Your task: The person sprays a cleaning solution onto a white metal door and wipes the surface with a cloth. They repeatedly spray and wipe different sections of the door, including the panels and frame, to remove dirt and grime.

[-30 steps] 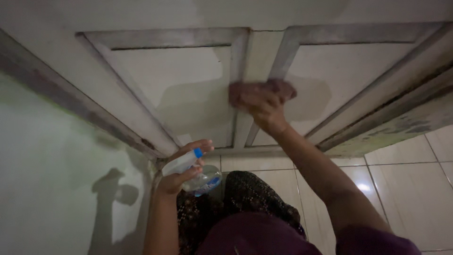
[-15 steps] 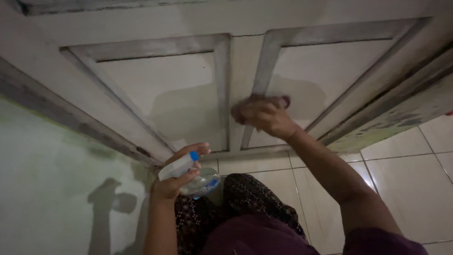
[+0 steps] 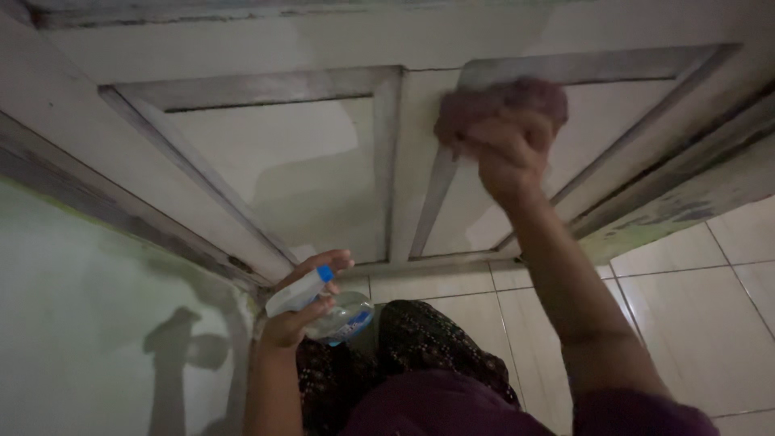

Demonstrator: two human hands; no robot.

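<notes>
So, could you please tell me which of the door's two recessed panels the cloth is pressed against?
The right-hand recessed panel: the right hand presses the crumpled reddish cloth on its upper-left corner.

The cloth is part hidden under the right hand

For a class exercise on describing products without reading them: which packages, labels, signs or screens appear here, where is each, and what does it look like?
Spray bottle: held in the left hand, low left of centre; clear body, white trigger head, blue nozzle tip.
Label: a blue band on the bottle's body.
No signs or screens.
</notes>
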